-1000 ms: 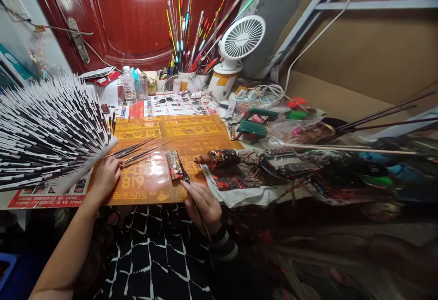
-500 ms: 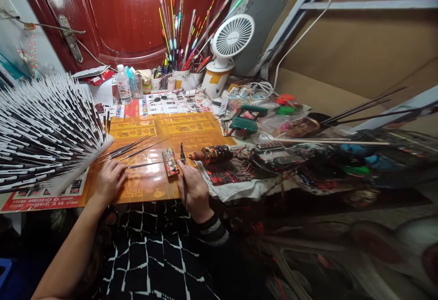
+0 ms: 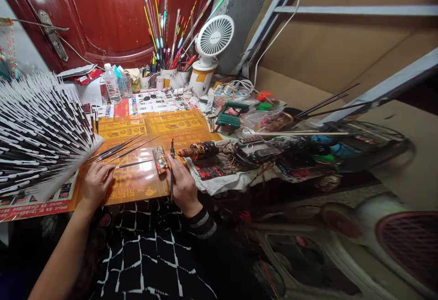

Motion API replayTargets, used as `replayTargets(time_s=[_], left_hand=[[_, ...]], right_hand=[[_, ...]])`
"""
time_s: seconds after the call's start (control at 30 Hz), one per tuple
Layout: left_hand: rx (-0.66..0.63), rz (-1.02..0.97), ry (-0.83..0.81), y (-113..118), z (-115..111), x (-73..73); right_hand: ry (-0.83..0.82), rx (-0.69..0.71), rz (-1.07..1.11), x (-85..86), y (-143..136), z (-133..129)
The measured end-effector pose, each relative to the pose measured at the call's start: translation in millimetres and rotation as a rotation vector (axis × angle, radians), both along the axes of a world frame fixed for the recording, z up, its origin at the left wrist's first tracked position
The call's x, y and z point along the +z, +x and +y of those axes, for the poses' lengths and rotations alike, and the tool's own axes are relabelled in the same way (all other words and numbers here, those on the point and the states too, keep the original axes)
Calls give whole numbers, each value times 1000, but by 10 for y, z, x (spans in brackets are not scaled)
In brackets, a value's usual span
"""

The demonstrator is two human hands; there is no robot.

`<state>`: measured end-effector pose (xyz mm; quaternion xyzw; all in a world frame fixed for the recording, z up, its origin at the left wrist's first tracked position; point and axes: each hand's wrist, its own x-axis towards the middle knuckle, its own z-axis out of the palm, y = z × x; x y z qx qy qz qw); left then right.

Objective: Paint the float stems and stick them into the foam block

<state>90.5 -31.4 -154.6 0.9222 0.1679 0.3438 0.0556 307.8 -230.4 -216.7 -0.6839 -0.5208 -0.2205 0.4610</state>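
Note:
My left hand (image 3: 97, 183) rests low on the amber sheet (image 3: 145, 190), fingertips pinched on the end of a thin dark fishing float (image 3: 135, 164). The float points right, towards a small paint-spattered block (image 3: 159, 160). My right hand (image 3: 184, 188) is closed around a slim dark paintbrush (image 3: 172, 147), held upright with its bent black tip up, beside the block. Several loose dark floats (image 3: 118, 149) lie just beyond my left hand. At the left, a pale foam slab (image 3: 85, 158) bristles with white-tipped black floats (image 3: 44, 131).
A paint-crusted tool with a wooden tip (image 3: 205, 149) lies right of my right hand on a stained cloth (image 3: 222, 183). Farther back stand a white fan (image 3: 215, 35), a water bottle (image 3: 111, 83) and a cup of colourful floats (image 3: 169, 75). A green stand (image 3: 230, 116) sits at the right.
The view has swung right, so everything appears shifted left. Both hands keep their holds on the float and the brush, in nearly the same places on the table.

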Motion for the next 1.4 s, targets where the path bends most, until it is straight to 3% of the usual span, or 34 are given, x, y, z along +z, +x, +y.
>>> replayTargets(time_s=[0.33, 0.5, 0.67, 0.83, 1.4], left_hand=[[-26, -1, -50, 64, -28, -71], [-43, -43, -23, 86, -54, -144], [-77, -89, 6, 88, -77, -188], [-56, -82, -20, 79, -116, -216], [-52, -77, -35, 71, -137, -245]], right_hand=[[120, -41, -27, 52, -76, -64], [224, 187, -91, -53, -361, -51], [165, 431, -151, -173, -717, 122], [143, 406, -221, -235, -840, 207], [56, 352, -273, -247, -872, 194]])
